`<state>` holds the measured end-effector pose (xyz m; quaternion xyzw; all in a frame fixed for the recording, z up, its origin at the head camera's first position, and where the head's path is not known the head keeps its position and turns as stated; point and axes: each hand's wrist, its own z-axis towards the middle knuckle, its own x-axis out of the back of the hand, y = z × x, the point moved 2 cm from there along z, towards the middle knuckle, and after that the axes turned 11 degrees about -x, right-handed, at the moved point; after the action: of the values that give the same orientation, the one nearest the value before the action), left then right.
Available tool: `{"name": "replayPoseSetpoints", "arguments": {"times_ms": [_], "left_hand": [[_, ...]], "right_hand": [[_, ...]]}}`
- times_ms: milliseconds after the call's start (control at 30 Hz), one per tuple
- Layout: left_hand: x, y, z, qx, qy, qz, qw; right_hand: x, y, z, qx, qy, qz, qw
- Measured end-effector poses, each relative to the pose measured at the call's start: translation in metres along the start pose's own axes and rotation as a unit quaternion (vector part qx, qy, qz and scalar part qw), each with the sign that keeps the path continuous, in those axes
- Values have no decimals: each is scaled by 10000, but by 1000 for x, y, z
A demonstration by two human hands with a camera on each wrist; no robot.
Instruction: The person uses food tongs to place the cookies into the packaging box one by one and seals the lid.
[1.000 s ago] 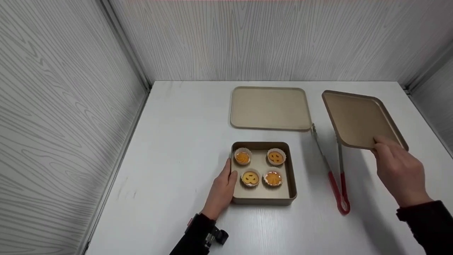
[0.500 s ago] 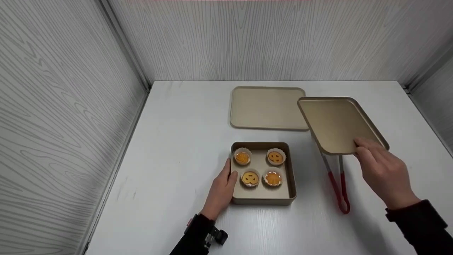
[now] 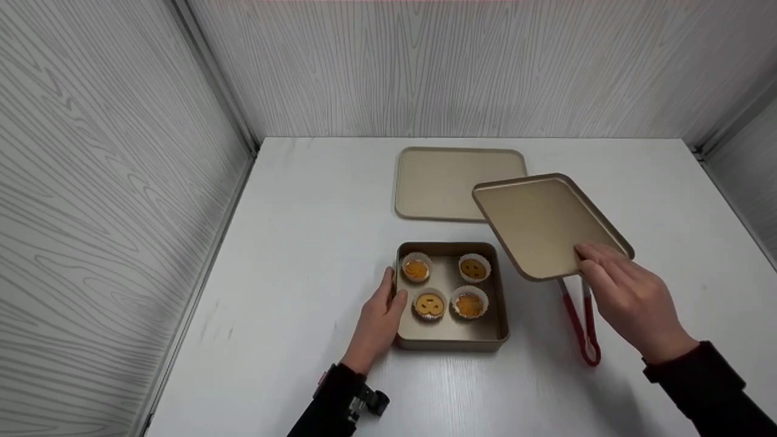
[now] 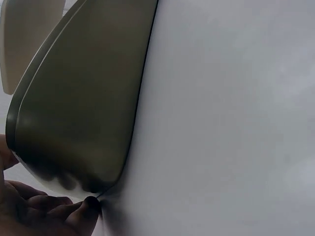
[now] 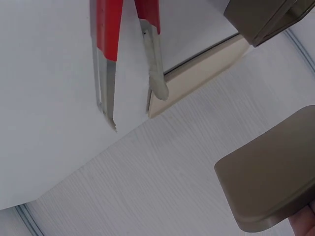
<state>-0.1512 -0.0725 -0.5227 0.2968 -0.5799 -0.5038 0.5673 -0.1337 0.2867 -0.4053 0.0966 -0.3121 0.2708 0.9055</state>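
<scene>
A square, bronze-coloured baking pan (image 3: 449,335) sits on the table with several small egg tarts in paper cups inside, one of them the pumpkin-coloured tart (image 3: 430,304). My left hand (image 3: 374,325) holds the pan's left side, thumb at the rim; the left wrist view shows its fingers against the lower edge of the pan's wall (image 4: 78,108). Raised to the right of the pan, a shallow matching lid (image 3: 549,224) is tilted in the air. My right hand (image 3: 634,300) pinches its near right edge. The right wrist view shows the lid (image 5: 270,169) apart from the pan.
Behind the pan lies a flat beige tray (image 3: 443,182), its right part hidden by the lid. Red-handled tongs (image 3: 589,334) lie right of the pan, their metal arms partly covered in the head view. Wood-grain panels (image 3: 388,73) enclose the white table (image 3: 303,261).
My right hand has carried the lid leftward and slightly nearer, so it now overlaps the flat tray and tongs in the head view. My left hand and the pan stay put.
</scene>
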Motion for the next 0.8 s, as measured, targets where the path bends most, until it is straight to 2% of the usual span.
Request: {"name": "replayPoseSetpoints", "arguments": {"times_ms": [167, 233, 300, 400, 533, 700, 800], "left_hand": [[5, 11, 3, -393, 212, 350, 9984], [7, 17, 4, -790, 316, 638, 9943], [9, 26, 5, -1294, 417, 976, 9859], [11, 40, 5, -2124, 561, 1462, 9646], [11, 59, 5, -3025, 625, 2055, 9286], [7, 73, 6, -3736, 552, 2811, 8822], [6, 78, 7, -3953, 607, 3091, 8628]], "right_hand": [[-1, -12, 5, 185, -63, 225, 9996], [-1, -18, 7, 266, -52, 337, 9991], [-1, -24, 9, 342, -32, 443, 9984], [-2, -33, 12, 472, -67, 563, 9973], [-5, -44, 15, 600, -193, 658, 9958], [-7, -58, 19, 800, -149, 826, 9933], [-7, -65, 21, 937, -36, 944, 9911]]}}
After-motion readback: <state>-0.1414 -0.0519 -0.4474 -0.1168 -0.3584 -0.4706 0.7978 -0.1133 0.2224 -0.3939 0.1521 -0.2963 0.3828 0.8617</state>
